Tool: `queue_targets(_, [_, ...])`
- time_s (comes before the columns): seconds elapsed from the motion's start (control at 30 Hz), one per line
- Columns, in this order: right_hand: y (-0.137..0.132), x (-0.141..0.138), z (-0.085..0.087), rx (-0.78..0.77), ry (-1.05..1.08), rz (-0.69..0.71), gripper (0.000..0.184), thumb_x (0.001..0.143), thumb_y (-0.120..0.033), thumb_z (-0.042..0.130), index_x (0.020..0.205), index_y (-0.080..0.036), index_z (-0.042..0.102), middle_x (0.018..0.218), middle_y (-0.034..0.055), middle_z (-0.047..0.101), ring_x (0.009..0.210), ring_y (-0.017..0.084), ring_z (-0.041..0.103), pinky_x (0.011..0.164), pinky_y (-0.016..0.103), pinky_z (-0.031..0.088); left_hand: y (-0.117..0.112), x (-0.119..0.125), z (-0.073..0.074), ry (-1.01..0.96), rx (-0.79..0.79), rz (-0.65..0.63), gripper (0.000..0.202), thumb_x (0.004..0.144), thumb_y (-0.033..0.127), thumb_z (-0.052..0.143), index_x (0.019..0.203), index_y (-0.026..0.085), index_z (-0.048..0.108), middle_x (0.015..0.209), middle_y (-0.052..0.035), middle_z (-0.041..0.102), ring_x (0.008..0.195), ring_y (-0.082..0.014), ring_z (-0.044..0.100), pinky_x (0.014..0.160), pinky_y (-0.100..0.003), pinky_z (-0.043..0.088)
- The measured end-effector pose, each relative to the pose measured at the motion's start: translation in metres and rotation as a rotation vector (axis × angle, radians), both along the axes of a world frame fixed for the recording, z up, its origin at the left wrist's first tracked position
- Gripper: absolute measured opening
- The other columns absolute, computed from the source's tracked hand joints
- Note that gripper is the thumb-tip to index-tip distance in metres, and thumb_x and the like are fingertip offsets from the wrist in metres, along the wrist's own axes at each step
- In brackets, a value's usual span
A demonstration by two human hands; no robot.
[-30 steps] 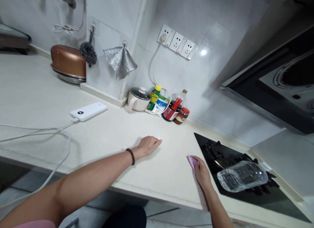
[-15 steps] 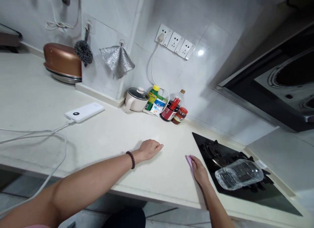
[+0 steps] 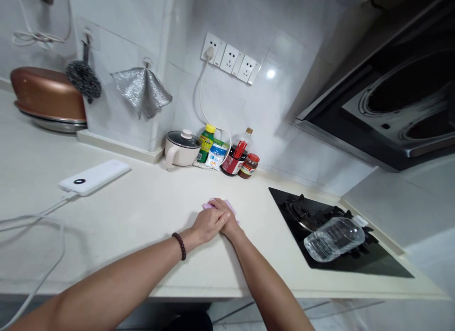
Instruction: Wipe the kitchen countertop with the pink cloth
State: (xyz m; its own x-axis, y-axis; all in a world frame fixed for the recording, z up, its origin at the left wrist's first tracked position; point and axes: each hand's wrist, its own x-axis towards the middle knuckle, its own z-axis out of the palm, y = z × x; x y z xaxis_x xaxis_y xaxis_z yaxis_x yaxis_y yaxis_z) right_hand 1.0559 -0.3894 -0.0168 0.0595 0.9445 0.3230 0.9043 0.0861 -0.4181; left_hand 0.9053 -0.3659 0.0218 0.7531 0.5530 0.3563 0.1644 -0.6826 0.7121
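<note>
My right hand (image 3: 227, 220) presses a small pink cloth (image 3: 231, 207) flat on the cream countertop (image 3: 142, 212), near its middle. Only the cloth's edges show around the fingers. My left hand (image 3: 208, 223) lies on the counter just left of it, fingers together and touching the right hand. A dark bead bracelet (image 3: 179, 246) sits on my left wrist.
A black gas hob (image 3: 369, 264) at the right carries a clear plastic bottle (image 3: 334, 239) lying on its side. A small lidded pot (image 3: 181, 148), bottles and jars (image 3: 232, 155) stand by the wall. A white power bank (image 3: 94, 177) with cable lies at left. A copper pan (image 3: 46, 96) sits far left.
My right hand slid the pink cloth leftward from beside the hob to the middle of the counter, meeting my left hand. The view shifted right.
</note>
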Motion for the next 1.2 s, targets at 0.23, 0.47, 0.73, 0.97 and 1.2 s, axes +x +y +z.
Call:
queue_targets(0.23, [0.055,0.022,0.001,0.003,0.01,-0.113,0.033,0.096,-0.019,0.047,0.12,-0.027,0.068,0.131,0.0029,0.063,0.124,0.017,0.052,0.109,0.034,0.038,-0.002,-0.002,-0.002,-0.02,-0.043,-0.043,0.048,0.094,0.049,0.033,0.058,0.019,0.036,0.054,0.0019,0.039,0.054,-0.0121,0.034,0.055,-0.029,0.019])
queue_targets(0.47, [0.019,0.125,0.009,0.067,0.005,-0.358,0.035,0.096,-0.021,0.042,0.117,-0.022,0.07,0.123,0.007,0.067,0.12,0.019,0.057,0.108,0.036,0.039,-0.003,0.0,-0.003,0.017,-0.039,-0.059,0.047,0.095,0.049,0.031,0.058,0.019,0.029,0.055,0.0034,0.028,0.055,-0.0111,0.028,0.056,-0.029,0.015])
queue_targets(0.73, [-0.063,0.214,0.01,0.073,-0.027,-0.607,0.039,0.095,-0.028,0.039,0.115,-0.02,0.071,0.122,0.0101,0.068,0.117,0.024,0.06,0.106,0.041,0.042,-0.002,0.002,-0.008,0.042,-0.044,-0.089,0.048,0.095,0.05,0.031,0.059,0.019,0.026,0.056,0.0037,0.025,0.055,-0.0108,0.026,0.057,-0.029,0.014])
queue_targets(0.97, [-0.126,0.215,0.004,0.057,-0.061,-0.65,0.041,0.096,-0.035,0.038,0.12,-0.024,0.069,0.126,0.0073,0.066,0.121,0.024,0.057,0.108,0.042,0.041,0.003,0.003,-0.012,0.035,-0.04,-0.081,0.05,0.095,0.055,0.03,0.06,0.02,0.028,0.056,0.0037,0.026,0.055,-0.0113,0.027,0.057,-0.029,0.015])
queue_targets(1.2, [-0.194,0.185,-0.002,0.021,-0.083,-0.627,0.04,0.097,-0.04,0.039,0.122,-0.026,0.066,0.131,0.0044,0.064,0.127,0.023,0.053,0.112,0.041,0.038,-0.001,0.0,-0.009,0.035,-0.039,-0.084,0.049,0.094,0.055,0.031,0.059,0.02,0.025,0.057,0.0032,0.025,0.055,-0.0118,0.027,0.057,-0.029,0.016])
